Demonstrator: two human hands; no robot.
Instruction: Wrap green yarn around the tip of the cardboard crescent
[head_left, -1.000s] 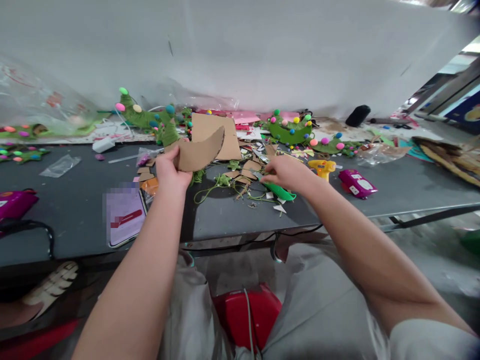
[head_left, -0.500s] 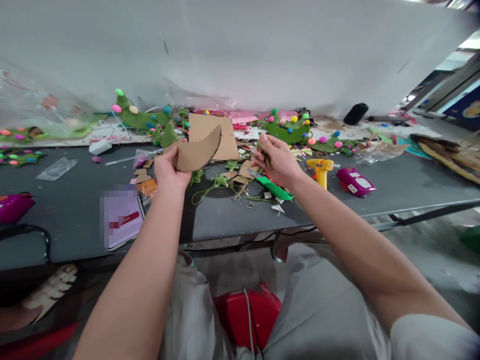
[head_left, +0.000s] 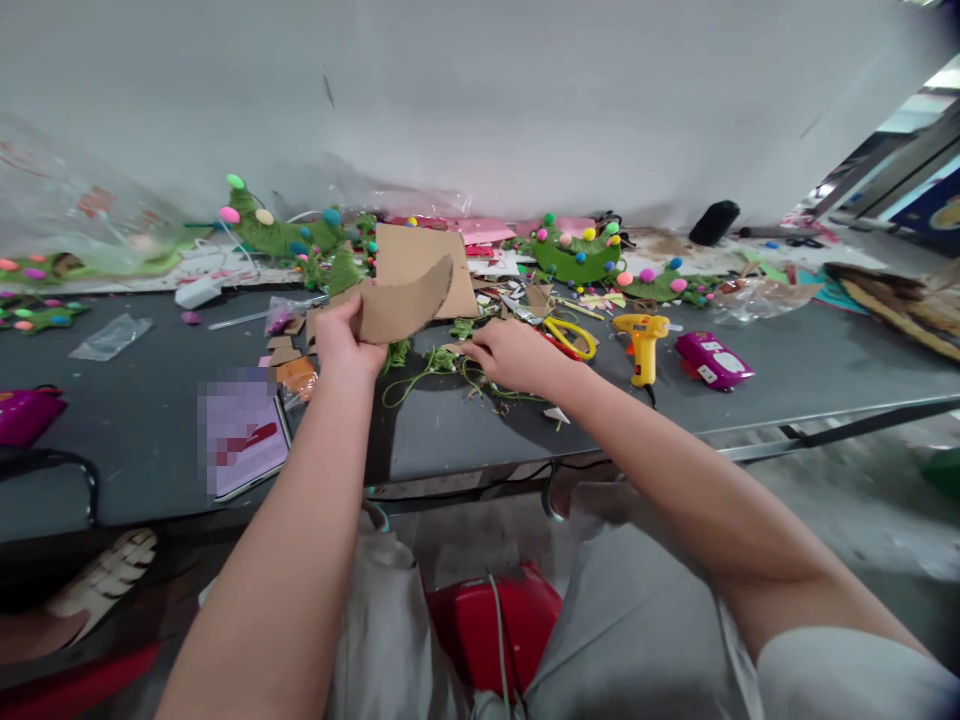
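Gripping left hand [head_left: 343, 338]: I pinch one end of the curved cardboard [head_left: 405, 308], centre-left of frame, seemingly to leave its long edge free.
Right hand [head_left: 521, 355]: fingertips low beside green yarn [head_left: 441, 361], mid-frame; I can't tell whether they grasp anything.
Glue gun [head_left: 643, 345]: right of centre on the bench [head_left: 450, 435], probably for easy reach.

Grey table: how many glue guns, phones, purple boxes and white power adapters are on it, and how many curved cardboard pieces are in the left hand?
Yellow glue gun: 1
Phone: 1
Purple boxes: 2
White power adapter: 1
Curved cardboard in left hand: 1
Total: 6
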